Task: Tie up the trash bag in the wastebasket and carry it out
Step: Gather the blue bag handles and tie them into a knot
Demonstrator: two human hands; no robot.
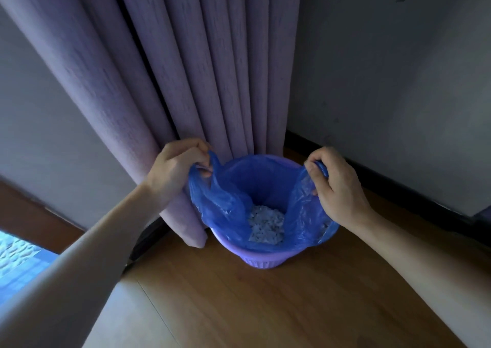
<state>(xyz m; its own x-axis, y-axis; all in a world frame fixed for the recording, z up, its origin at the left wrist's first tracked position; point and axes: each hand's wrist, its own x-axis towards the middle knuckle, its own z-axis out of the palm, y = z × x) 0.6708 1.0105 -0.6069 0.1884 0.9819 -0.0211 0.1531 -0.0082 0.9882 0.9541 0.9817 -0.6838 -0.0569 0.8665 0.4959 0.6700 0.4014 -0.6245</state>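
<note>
We cannot make out what the pale crumpled scraps [266,223] at the bottom of the trash bag [228,204] are, and the bag's draped sides hide most of the wastebasket [261,259] rim. We see 1 blue bag lining 1 purple wastebasket, which stands upright on the wooden floor [265,308] against the curtain [186,69], mouth opening upward. Our 2 hands hold its 2 handles: the left hand [176,168] has its fingers curled tight around the left handle, the right hand [337,188] pinches the right one.

trash bag [225,201] in wastebasket [261,258], curtain [186,82] behind, wall [385,82] right
</note>
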